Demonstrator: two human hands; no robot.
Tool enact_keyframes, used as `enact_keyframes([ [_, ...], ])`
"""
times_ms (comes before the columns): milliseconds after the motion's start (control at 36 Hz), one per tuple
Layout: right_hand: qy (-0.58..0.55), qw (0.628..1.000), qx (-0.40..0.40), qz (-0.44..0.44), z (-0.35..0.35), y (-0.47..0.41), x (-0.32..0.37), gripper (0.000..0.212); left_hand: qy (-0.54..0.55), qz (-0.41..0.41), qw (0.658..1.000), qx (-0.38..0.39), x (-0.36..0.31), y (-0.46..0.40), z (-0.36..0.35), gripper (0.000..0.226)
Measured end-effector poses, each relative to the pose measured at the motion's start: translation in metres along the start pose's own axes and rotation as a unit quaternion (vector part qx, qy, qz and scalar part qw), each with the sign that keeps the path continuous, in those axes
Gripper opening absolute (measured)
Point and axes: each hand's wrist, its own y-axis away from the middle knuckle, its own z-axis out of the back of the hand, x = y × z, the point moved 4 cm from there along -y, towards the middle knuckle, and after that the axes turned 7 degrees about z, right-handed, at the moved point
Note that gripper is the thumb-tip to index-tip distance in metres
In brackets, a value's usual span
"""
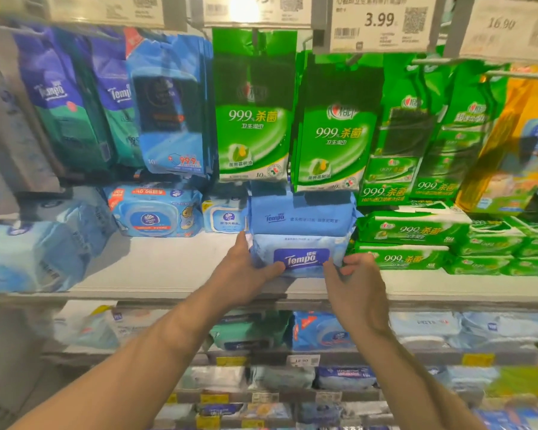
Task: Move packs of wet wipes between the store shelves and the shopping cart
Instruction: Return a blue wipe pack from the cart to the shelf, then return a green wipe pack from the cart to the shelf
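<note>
On shelf (168,268) | both hands' grip clamped: left hand (246,268), right hand (351,280) on Tempo wipes pack (298,252) ends | soft, light, slippery film; hold the ends

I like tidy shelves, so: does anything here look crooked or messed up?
Mostly tidy. The hanging green packs tilt and overlap, and the blue Tempo pack between both hands sits forward of the stack behind it.

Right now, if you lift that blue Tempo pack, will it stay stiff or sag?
Probably sag a little: the Tempo pack has a soft, wrinkled film wrapper. Both hands, left hand and right hand, grip its ends, suggesting bulk. The glossy film may be slippery.
</note>
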Motion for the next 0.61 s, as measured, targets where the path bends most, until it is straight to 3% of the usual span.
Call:
enact_keyframes([
  [111, 0.068, 0.990, 0.049, 0.117, -0.013, 0.023, 0.003, 0.021, -0.130, 0.004, 0.991, -0.041, -0.013, 0.044, 0.012, 0.066],
  [222, 0.125, 0.951, 0.166, 0.230, -0.032, 0.039, 0.011, 0.033, -0.216, -0.007, 0.971, -0.100, 0.002, 0.076, 0.025, 0.057],
  [278, 0.142, 0.931, 0.220, 0.255, -0.040, 0.044, 0.019, 0.044, -0.248, 0.004, 0.960, -0.133, 0.020, 0.087, 0.034, 0.068],
  [389, 0.153, 0.906, 0.290, 0.267, -0.052, 0.059, 0.042, 0.055, -0.314, 0.063, 0.931, -0.174, 0.050, 0.119, 0.049, 0.110],
  [611, 0.173, 0.871, 0.326, 0.324, -0.081, 0.114, 0.111, 0.073, -0.328, 0.126, 0.908, -0.231, 0.098, 0.200, 0.114, 0.114],
])
